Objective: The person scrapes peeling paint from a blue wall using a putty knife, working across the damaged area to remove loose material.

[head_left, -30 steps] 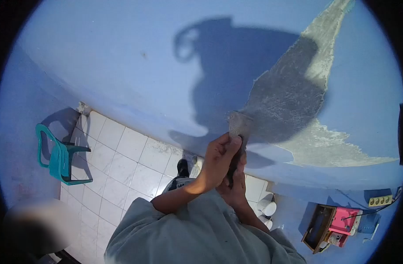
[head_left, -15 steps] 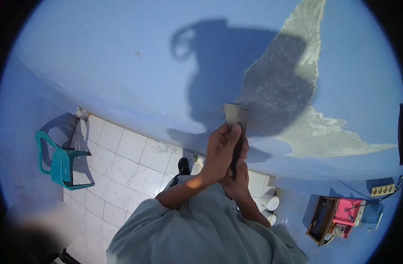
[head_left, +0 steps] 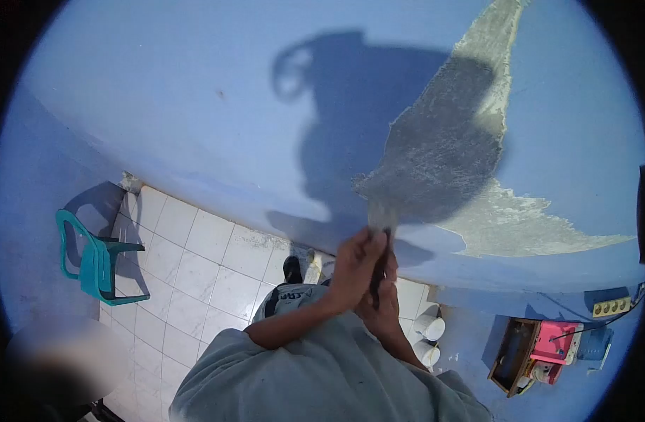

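Both hands are wrapped round the dark handle of a paint scraper, its flat blade pointing up against the blue wall. My left hand grips nearer the blade, thumb along the handle. Lower down, my right hand is closed round the handle's end. The blade is blurred and lies at the lower edge of a bare grey patch with ragged paint edges. A shadow of my head and arms covers part of wall and patch.
A green plastic chair stands at the left on white floor tiles. White buckets sit right of my body. Further right are a wooden box, a pink container and a power strip. A blurred person is at lower left.
Both hands and the scraper have moved down toward my body. The bare patch now reaches further left where the blade was, with paint gone there.
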Tool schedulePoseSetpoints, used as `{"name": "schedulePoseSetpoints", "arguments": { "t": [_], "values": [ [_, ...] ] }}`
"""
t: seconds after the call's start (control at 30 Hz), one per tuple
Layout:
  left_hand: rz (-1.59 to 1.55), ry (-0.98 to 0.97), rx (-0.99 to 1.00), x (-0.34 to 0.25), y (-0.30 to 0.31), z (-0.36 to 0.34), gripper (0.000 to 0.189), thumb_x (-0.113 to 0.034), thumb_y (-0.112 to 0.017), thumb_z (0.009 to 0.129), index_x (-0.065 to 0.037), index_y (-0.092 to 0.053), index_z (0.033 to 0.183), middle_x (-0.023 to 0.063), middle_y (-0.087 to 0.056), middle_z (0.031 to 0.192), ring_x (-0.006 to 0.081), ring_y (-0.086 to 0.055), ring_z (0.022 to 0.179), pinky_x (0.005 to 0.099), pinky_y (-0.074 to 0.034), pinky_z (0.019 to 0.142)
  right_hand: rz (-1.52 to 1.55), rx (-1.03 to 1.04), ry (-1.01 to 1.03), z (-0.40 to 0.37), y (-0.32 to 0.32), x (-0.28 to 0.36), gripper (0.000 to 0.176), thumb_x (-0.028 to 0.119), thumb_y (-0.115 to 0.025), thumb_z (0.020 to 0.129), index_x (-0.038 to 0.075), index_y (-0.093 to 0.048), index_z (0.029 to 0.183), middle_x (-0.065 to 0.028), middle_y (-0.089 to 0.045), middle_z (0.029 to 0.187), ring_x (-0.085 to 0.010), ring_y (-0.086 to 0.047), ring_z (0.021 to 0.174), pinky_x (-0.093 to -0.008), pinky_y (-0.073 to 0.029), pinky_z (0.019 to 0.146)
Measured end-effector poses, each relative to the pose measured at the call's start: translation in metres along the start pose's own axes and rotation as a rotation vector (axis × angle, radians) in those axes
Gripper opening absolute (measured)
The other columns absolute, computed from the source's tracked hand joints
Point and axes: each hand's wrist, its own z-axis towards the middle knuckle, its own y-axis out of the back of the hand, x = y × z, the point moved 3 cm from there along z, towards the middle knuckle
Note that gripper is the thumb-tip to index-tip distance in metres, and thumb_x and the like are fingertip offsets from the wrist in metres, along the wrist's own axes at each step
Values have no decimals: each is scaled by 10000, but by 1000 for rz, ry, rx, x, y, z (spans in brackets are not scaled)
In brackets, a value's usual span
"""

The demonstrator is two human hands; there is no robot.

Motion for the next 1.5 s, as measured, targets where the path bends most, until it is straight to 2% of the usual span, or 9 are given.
{"name": "schedulePoseSetpoints", "arguments": {
  "t": [0.07, 0.13, 0.37, 0.43, 0.5, 0.77, 1.03, 1.43, 1.5],
  "values": [
    [43, -30, -9, -18, 9, 19, 263, -256, -443, 913, -27, -488, 790, 32, -541, 591, 80, -506, 485, 203, -412, 449, -326, -50, 114, 14, -15, 11, 537, 484, -326, 899, 86, -294, 1258, 22, -433, 708, -71, -392, 555, -212, -306, 443],
    [101, -26, 11, -32, 15, 19, 283, -251, -447, 912, -21, -496, 754, 45, -547, 600, 89, -525, 502, 212, -423, 454, 341, -7, -200, 27, -24, 5, 543, 519, -286, 896, 71, -406, 614, -4, -387, 506, -87, -354, 422, -235, -268, 403],
    [-3, -46, 36, -8, 8, 1, 229, -225, -438, 917, -17, -474, 825, 44, -549, 641, 103, -528, 527, 223, -439, 487, 53, -58, 10, 5, -20, 33, 509, 498, -273, 907, 89, -381, 625, 2, -367, 507, -82, -331, 413, -227, -264, 403],
    [-55, 38, 89, 2, 1, -7, 195, -198, -401, 926, -19, -472, 888, 17, -530, 648, 56, -501, 543, 186, -424, 466, 443, 41, -87, -6, -9, 8, 694, 508, -380, 871, 56, -147, 1343, -8, -457, 674, -94, -397, 485, -228, -305, 422],
    [-81, -5, 101, 12, 5, -9, 168, -184, -423, 917, -21, -463, 904, 19, -538, 658, 63, -507, 551, 190, -432, 479, 390, 15, -136, -13, 2, -22, 787, 540, -396, 849, 48, -48, 1355, -15, -469, 708, -105, -413, 507, -233, -347, 458],
    [-39, -6, 90, -27, 23, 14, 162, -149, -465, 898, -11, -494, 819, 17, -540, 679, 51, -487, 557, 189, -399, 488, 355, 36, -148, 17, -37, 22, 489, 437, -268, 930, 78, -345, 607, -7, -385, 527, -84, -310, 417, -238, -254, 400],
    [134, -63, 56, -1, 18, 0, 165, -160, -457, 903, -8, -480, 845, 28, -542, 620, 64, -502, 530, 188, -408, 480, 235, 14, -95, 4, -17, 19, 542, 447, -251, 927, 61, -372, 568, 13, -346, 492, -78, -313, 426, -231, -240, 406],
    [-29, -31, -4, -13, 26, 13, 149, -131, -488, 883, 10, -523, 849, 52, -586, 680, 71, -548, 611, 190, -437, 542, 251, 107, -126, 16, -19, 12, 478, 423, -280, 930, 40, -470, 1145, 23, -356, 521, -68, -305, 443, -226, -264, 408],
    [39, -58, -4, 0, 25, 7, 146, -127, -488, 883, 10, -522, 844, 52, -586, 682, 72, -549, 608, 193, -441, 539, 242, 119, -77, 15, -17, 22, 700, 510, -318, 888, 60, -83, 1369, 9, -465, 701, -66, -383, 505, -203, -302, 445]
  ]
}}
